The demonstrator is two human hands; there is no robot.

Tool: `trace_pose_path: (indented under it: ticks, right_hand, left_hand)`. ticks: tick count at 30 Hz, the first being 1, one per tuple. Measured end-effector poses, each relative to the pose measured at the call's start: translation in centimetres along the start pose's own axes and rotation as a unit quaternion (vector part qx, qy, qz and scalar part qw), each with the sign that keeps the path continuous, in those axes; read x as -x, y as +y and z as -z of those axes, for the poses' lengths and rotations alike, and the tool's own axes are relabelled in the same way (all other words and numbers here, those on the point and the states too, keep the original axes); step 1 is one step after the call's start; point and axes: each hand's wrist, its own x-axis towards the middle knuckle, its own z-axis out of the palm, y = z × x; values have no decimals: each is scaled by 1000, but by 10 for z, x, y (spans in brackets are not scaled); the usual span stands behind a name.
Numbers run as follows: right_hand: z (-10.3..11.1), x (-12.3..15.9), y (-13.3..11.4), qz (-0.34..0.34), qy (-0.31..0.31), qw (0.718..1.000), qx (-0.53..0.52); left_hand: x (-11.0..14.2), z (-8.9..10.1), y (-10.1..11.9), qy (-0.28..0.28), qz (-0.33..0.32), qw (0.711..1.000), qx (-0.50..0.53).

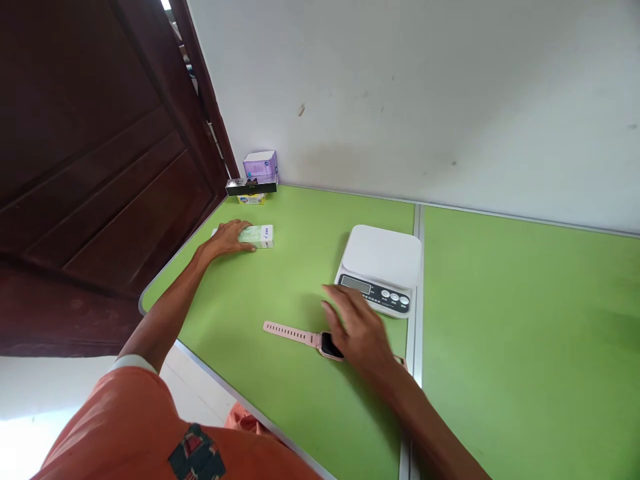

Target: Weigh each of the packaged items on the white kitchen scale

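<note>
At the left of the green table, my left hand (231,239) is closed over a long white and pale green box (259,236) that lies flat. My right hand (363,333) hovers with fingers apart above a pink smartwatch (295,333), hiding part of its dark screen and much of the strap beyond it. Just past my right fingertips stands a white digital kitchen scale (384,257), its bare platform facing up and its buttons towards me.
Against the wall at the back left, a purple pack (260,165), a slim black box (251,188) and a yellow box (251,199) are grouped together. A metal seam (417,333) divides the green tabletop (520,347). A dark wooden door (100,167) stands along the left side.
</note>
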Motion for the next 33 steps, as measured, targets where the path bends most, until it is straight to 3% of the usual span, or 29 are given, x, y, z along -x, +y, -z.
trace_pose_path:
  ticks: [4, 7, 10, 13, 19, 23, 28, 33]
  right_hand:
    - [-72, -65, -30, 13, -101, 989, -112]
    - [-117, -116, -36, -59, -131, 982, -123]
    - [-136, -152, -35, -137, -167, 969, -122]
    - [-137, -172, -36, -144, -192, 965, -109]
    - [-123, -171, -51, -92, -160, 981, -67]
    - [-98, -161, -55, -85, -134, 985, -75]
    - [-31, -145, -29, -87, -79, 984, -137]
    - [49, -108, 17, -134, 22, 986, -100]
  left_hand:
    - [31, -11, 19, 14, -20, 999, 46]
    - [51, -5, 11, 51, 18, 998, 29]
    - [70, 3, -11, 77, 82, 994, 13]
    - [83, 3, -29, 88, 121, 986, 66]
    - [96, -14, -24, 152, 121, 956, 220]
    - [107, -12, -7, 138, 115, 925, 335]
    - [88, -6, 39, 158, 27, 892, 422]
    - [31, -28, 121, 144, -73, 873, 460]
